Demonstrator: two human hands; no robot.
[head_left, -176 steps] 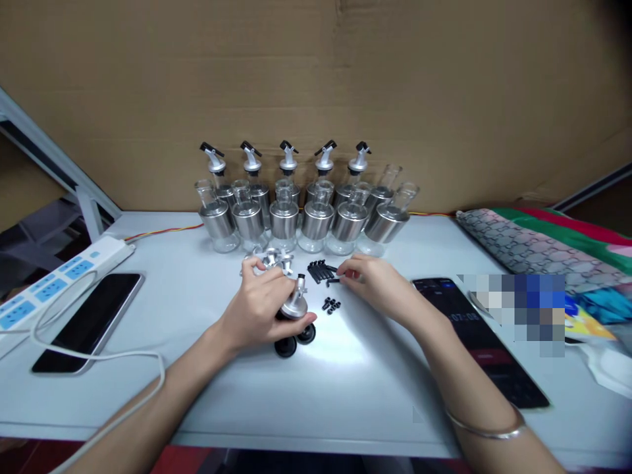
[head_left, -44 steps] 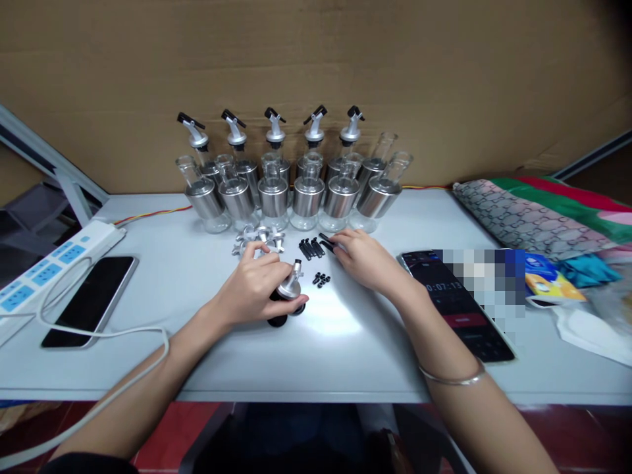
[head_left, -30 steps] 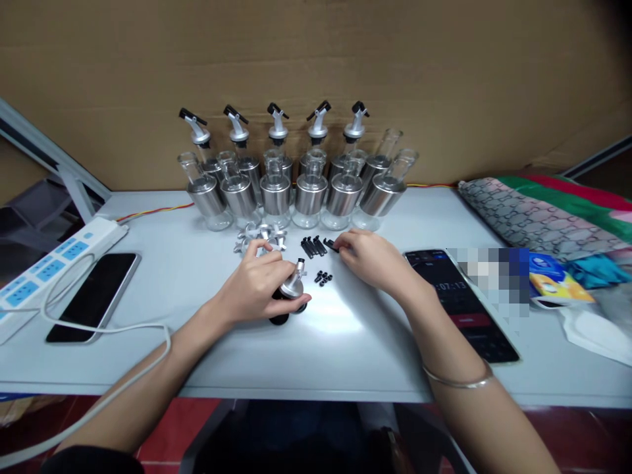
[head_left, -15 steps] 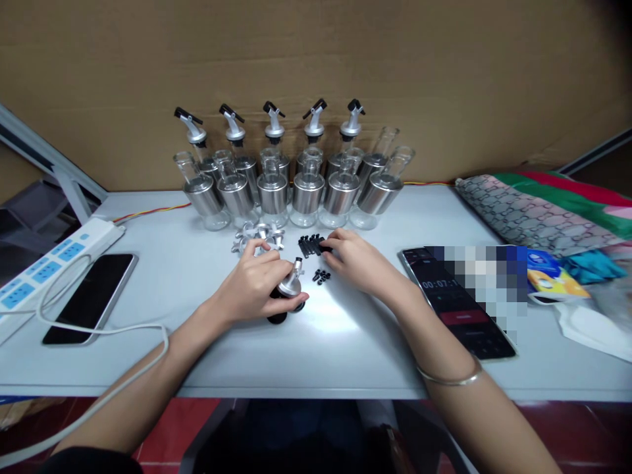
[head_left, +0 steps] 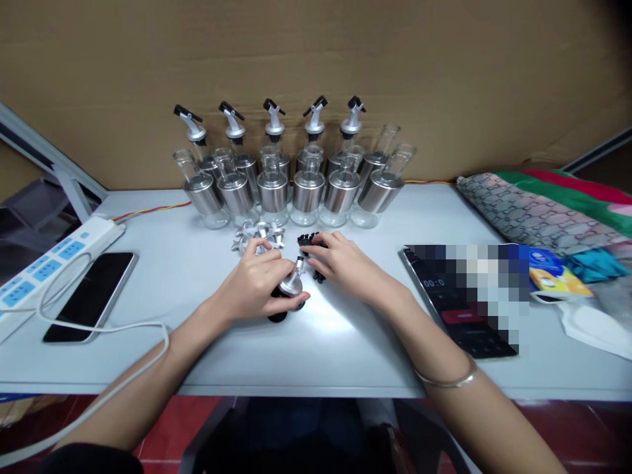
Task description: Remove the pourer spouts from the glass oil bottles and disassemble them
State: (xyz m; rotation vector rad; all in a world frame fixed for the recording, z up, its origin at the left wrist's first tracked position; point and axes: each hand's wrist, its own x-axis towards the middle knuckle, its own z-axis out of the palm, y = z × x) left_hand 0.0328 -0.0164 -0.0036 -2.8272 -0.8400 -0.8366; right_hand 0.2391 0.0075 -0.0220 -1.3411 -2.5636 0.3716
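Observation:
My left hand (head_left: 257,280) is closed around a silver pourer spout (head_left: 291,284) with a small black tip, held upright above the table. Beneath that hand, dark round stopper parts (head_left: 277,316) show only partly. My right hand (head_left: 343,263) is just right of the spout, its fingertips pinched on a black lever (head_left: 305,249) that they partly cover. Behind those fingers lie several more black levers (head_left: 307,237). Small black plugs (head_left: 320,278) sit under the right hand, partly hidden. A pile of silver spout pieces (head_left: 259,234) lies beyond my left hand.
Glass bottles with steel sleeves (head_left: 273,191) stand in two rows at the back, several topped with pourers (head_left: 315,118). A power strip (head_left: 59,257), a phone (head_left: 93,296) and a white cable (head_left: 143,326) lie left. Another phone (head_left: 459,316) and a tissue pack (head_left: 555,273) lie right.
My right hand has moved left from the right end of the black levers toward the spout, now covering part of the levers and plugs. My left hand has stayed nearly still.

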